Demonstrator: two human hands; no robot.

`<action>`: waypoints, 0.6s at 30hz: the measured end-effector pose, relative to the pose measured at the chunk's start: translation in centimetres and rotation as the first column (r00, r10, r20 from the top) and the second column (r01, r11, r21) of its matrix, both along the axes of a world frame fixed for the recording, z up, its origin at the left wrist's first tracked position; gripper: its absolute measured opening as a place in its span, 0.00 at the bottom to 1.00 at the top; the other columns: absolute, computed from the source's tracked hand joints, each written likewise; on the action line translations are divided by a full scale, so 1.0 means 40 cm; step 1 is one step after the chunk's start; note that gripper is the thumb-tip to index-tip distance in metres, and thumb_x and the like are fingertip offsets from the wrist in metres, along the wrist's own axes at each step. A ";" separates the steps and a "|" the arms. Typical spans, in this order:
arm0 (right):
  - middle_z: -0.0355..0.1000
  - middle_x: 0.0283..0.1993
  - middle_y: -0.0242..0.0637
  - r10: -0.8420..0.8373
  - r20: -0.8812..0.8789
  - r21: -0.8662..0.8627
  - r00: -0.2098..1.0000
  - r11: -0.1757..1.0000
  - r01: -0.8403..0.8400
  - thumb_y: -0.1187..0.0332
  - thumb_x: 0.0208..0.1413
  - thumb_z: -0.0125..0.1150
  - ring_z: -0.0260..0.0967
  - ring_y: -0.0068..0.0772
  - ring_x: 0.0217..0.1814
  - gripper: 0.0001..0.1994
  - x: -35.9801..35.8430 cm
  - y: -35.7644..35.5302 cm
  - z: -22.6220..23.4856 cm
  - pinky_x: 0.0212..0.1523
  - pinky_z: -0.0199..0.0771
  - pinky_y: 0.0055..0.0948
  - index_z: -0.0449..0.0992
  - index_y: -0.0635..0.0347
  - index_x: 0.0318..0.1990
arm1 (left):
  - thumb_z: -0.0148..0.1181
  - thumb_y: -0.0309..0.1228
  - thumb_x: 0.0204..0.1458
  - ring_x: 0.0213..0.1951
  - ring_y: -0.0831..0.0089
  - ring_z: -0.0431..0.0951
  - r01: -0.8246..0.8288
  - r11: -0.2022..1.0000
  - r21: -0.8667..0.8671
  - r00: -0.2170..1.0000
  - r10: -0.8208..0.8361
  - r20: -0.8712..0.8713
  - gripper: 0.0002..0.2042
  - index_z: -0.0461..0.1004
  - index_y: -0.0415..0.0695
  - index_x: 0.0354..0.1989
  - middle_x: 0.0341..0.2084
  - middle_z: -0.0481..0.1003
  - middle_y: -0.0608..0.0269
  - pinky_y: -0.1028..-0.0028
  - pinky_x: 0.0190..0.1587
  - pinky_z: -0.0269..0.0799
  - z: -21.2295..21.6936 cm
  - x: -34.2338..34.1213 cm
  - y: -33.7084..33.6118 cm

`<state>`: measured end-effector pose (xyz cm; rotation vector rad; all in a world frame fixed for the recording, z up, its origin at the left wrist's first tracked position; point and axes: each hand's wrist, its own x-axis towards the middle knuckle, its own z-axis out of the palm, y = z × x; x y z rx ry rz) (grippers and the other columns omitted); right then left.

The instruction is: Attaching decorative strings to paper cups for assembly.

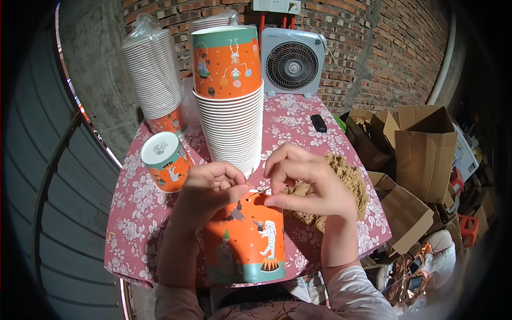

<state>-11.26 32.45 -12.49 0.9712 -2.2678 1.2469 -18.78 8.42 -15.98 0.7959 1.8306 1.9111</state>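
In front of me stands an orange paper bucket point(248, 240) with a green band at the bottom and printed animal figures. A small dark hole shows just below its rim. My left hand point(210, 186) is closed at the rim beside this hole, thumb and fingertips close together; what lies between them is too small to make out. On the other side of the hole, my right hand point(312, 184) pinches a thin tan cord point(261, 192) at the rim. Behind and under the right wrist lies a loose heap of tan cord point(346, 189).
A tall stack of nested paper buckets point(229, 128) rises behind my hands. One bucket point(168, 162) stands upside down at left, near a plastic-wrapped stack point(149, 74). A box fan point(293, 66) and small black object point(319, 123) sit farther back. Cardboard boxes point(424, 154) crowd the right.
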 end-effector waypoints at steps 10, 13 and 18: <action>0.77 0.54 0.40 -0.070 -0.226 0.097 0.972 0.991 0.094 0.79 0.51 0.67 0.72 0.31 0.39 0.19 -0.007 -0.026 -0.017 0.39 0.74 0.28 0.86 0.54 0.51 | 0.62 0.22 0.58 0.23 0.90 0.71 0.004 0.998 0.069 0.998 -0.008 0.058 0.04 0.76 0.35 0.40 0.25 0.75 0.74 0.86 0.25 0.66 0.012 0.006 0.010; 0.75 0.54 0.39 -0.094 -0.267 0.096 0.959 0.988 0.124 0.78 0.52 0.68 0.72 0.30 0.39 0.19 -0.025 -0.044 -0.030 0.39 0.74 0.28 0.86 0.54 0.52 | 0.62 0.23 0.58 0.23 0.92 0.68 0.067 0.993 -0.092 0.995 -0.060 0.078 0.04 0.76 0.37 0.40 0.25 0.73 0.75 0.86 0.24 0.62 0.051 0.020 -0.004; 0.72 0.52 0.42 -0.144 -0.106 0.088 0.984 0.984 0.153 0.78 0.56 0.65 0.75 0.44 0.51 0.10 -0.025 -0.041 -0.026 0.51 0.77 0.37 0.83 0.62 0.46 | 0.61 0.23 0.59 0.24 0.93 0.66 0.062 0.995 -0.075 0.998 -0.064 -0.014 0.04 0.75 0.39 0.40 0.25 0.71 0.77 0.86 0.24 0.58 0.011 0.002 0.003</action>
